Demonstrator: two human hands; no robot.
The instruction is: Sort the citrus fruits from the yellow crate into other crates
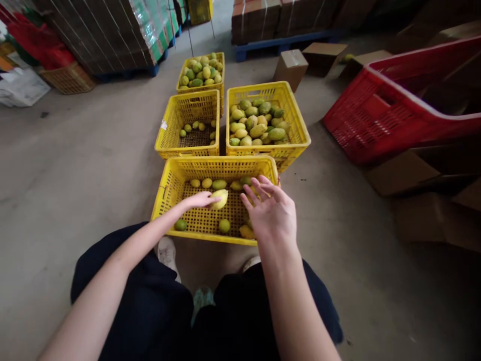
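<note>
My left hand (202, 199) grips a pale yellow oval fruit (220, 199) with a blunt pointed tip. It holds the fruit over the near yellow crate (210, 238), whose slatted floor shows between a few scattered yellow and green fruits. Over the right end of this crate, my right hand (271, 208) has its palm up and fingers spread, with nothing in it. It partly hides the fruits beneath. A green fruit (181, 224) lies in the near left corner, and a yellow-green one (224, 226) rests by the near wall.
Beyond stand a sparsely filled yellow crate (162, 145), a fuller one (298, 139) and a heaped one (181, 90). At right is a large red bin (361, 120) beside cardboard boxes (406, 173). Wrapped stacks on blue pallets (276, 46) stand behind.
</note>
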